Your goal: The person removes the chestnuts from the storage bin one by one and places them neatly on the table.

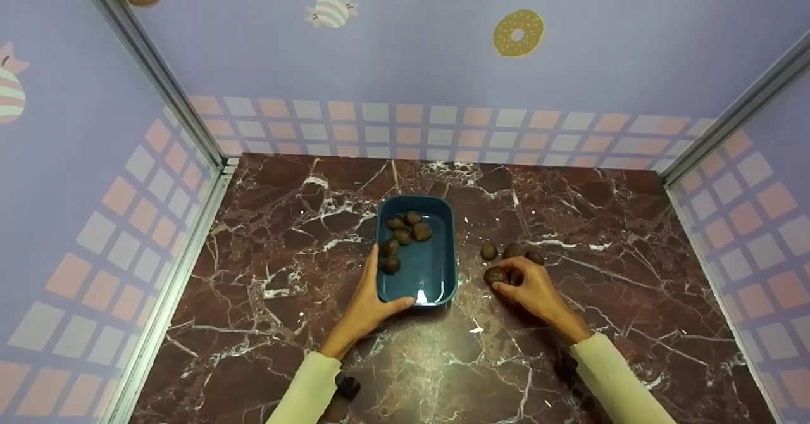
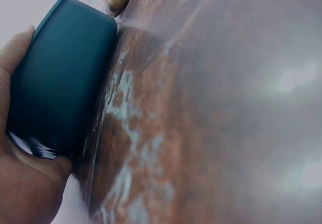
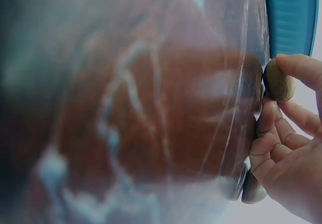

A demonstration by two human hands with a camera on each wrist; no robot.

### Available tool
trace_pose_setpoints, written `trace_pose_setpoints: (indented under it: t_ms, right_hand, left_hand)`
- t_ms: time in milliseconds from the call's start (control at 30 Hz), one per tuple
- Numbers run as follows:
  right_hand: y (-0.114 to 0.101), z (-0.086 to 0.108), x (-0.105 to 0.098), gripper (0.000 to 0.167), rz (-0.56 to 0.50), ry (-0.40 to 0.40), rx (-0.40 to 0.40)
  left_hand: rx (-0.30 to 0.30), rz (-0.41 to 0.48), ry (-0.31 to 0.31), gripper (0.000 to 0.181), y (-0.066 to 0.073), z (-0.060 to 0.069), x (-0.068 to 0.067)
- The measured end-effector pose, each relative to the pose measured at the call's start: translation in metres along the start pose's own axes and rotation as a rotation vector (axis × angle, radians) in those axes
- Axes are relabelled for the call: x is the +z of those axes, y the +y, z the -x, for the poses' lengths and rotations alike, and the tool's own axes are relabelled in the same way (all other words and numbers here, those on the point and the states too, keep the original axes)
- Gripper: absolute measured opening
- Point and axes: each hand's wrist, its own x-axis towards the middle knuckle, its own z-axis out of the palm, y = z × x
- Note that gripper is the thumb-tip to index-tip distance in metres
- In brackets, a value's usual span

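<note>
A blue rectangular container [image 1: 425,285] stands on the marble-patterned table, with several brown, chestnut-like nuts [image 1: 422,231] in its left and upper part. My left hand [image 1: 367,307] grips its lower left corner, fingers along the left side and thumb at the near edge; the left wrist view shows this hand [image 2: 30,189] against the container's outer wall [image 2: 65,73]. To the right of the container, my right hand [image 1: 535,288] pinches a nut [image 1: 495,276] between thumb and fingertips, seen closely [image 3: 279,83] in the right wrist view. Its palm side is partly hidden.
Loose nuts lie just beyond my right hand, one [image 1: 488,250] nearer the container and another [image 1: 535,257] farther right. Patterned walls enclose the table [image 1: 304,221] at the back, left and right, with metal strips [image 1: 183,253] along the side edges.
</note>
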Motion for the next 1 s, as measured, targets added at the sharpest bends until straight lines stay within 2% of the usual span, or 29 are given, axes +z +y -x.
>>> trace_pose_setpoints:
  t_ms: [233, 500, 600, 733, 933, 1000]
  right_hand:
    - [-0.006, -0.002, -0.009, 0.034, -0.050, 0.005, 0.003]
    - [-0.016, -0.011, -0.019, 0.037, -0.024, 0.014, -0.054]
    - [-0.020, -0.017, -0.021, 0.035, -0.008, 0.008, -0.104]
    - [-0.027, -0.026, -0.020, 0.033, 0.005, -0.017, -0.163]
    - [-0.044, -0.037, -0.018, 0.028, 0.017, -0.083, -0.135]
    - [-0.049, -0.040, -0.016, 0.026, 0.038, -0.087, -0.148]
  left_hand:
    - [-0.001, -0.006, 0.005, 0.137, 0.000, 0.000, 0.001]
    - [0.010, 0.001, 0.010, 0.138, -0.003, -0.001, 0.001]
    - [0.011, 0.000, 0.014, 0.138, -0.003, -0.001, 0.001]
    - [0.010, 0.002, 0.017, 0.137, -0.003, -0.001, 0.001]
    - [0.011, 0.001, 0.011, 0.136, -0.003, -0.001, 0.001]
    - [0.010, -0.003, 0.008, 0.136, -0.002, -0.001, 0.001]
